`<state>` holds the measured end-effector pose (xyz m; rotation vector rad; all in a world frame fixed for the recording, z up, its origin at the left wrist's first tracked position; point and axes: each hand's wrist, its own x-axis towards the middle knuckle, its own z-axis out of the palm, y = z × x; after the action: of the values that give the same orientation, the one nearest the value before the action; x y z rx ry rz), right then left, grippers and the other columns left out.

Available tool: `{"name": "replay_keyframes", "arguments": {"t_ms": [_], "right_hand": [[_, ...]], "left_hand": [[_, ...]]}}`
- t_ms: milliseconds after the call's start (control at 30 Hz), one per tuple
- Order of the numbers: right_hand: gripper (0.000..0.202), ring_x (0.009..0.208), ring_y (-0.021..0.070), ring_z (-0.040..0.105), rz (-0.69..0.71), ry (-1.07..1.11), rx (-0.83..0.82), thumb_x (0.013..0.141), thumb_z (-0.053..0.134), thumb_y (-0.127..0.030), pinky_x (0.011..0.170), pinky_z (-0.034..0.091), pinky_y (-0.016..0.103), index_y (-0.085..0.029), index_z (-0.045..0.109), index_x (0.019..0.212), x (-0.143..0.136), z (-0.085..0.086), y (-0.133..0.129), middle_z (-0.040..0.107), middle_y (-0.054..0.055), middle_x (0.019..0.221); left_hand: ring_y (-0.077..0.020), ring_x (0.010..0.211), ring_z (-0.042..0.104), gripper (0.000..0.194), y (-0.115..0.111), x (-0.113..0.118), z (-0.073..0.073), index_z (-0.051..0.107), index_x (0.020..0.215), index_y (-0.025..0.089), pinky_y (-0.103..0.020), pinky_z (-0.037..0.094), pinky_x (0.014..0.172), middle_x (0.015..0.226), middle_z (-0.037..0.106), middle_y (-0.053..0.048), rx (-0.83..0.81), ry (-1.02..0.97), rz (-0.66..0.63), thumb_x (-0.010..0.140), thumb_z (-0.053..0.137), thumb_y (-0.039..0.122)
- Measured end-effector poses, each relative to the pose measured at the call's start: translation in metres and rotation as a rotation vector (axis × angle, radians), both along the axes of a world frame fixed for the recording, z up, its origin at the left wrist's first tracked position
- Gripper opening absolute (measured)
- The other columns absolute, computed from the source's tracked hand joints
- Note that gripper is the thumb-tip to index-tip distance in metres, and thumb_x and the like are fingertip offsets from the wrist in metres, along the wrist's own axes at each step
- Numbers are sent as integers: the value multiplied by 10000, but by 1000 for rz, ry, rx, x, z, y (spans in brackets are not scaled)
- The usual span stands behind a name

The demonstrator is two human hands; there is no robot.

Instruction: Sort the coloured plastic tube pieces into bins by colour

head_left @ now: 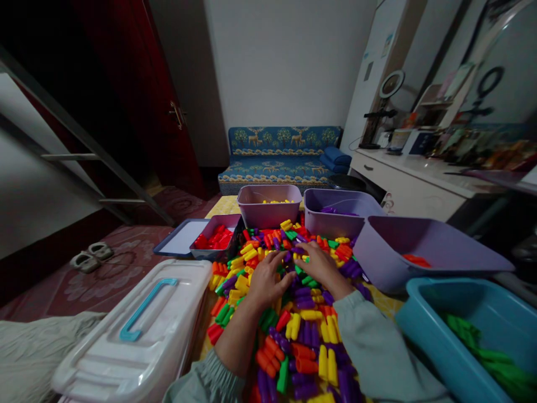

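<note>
A wide heap of plastic pieces (307, 315) in red, orange, yellow, green and purple covers the table between the containers. Over its middle, my left hand (269, 281) rests with thumb and fingers apart, touching the pieces. My right hand (319, 264) reaches in from the right, close beside the left; its fingers are spread over purple and green pieces near the heap's centre. Neither hand visibly holds a piece. Some fingertips are hard to make out among the colours.
Behind the heap stand a pink bin (269, 215) and a purple bin (331, 225). To the right are a larger purple bin (386, 263) and a blue tub (436, 330). A lidded clear box (168, 324) and a tray of red pieces (205, 253) lie left.
</note>
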<state>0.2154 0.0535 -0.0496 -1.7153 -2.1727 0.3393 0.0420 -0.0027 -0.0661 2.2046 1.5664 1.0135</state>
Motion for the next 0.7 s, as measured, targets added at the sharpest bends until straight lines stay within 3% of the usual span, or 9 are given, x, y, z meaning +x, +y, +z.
{"name": "replay_keyframes", "arguments": {"t_ms": [133,333,700], "right_hand": [[523,1094,239,583,115,184,10,734,613,-251,930,444,349,-196,566,1251,-11,0,-17,592,103,1207],[390,987,195,638,265,622,-117,716,584,-168,890,494,323,-186,641,1101,-13,-9,-22,683,65,1045],[225,923,201,646,250,711,-38,768,572,-241,877,495,362,-182,672,960,-16,-19,-20,698,57,952]], "left_hand": [[-272,1161,549,602,0,-1,0,524,1315,197,-406,454,981,1297,560,-115,15,40,-73,784,612,466],[-233,1005,612,367,-1,1,3,684,1115,210,-353,490,894,1123,640,-91,-3,61,-91,786,602,350],[-212,919,615,251,-2,1,8,730,939,191,-302,486,804,1003,649,-80,-24,104,-57,795,606,355]]}}
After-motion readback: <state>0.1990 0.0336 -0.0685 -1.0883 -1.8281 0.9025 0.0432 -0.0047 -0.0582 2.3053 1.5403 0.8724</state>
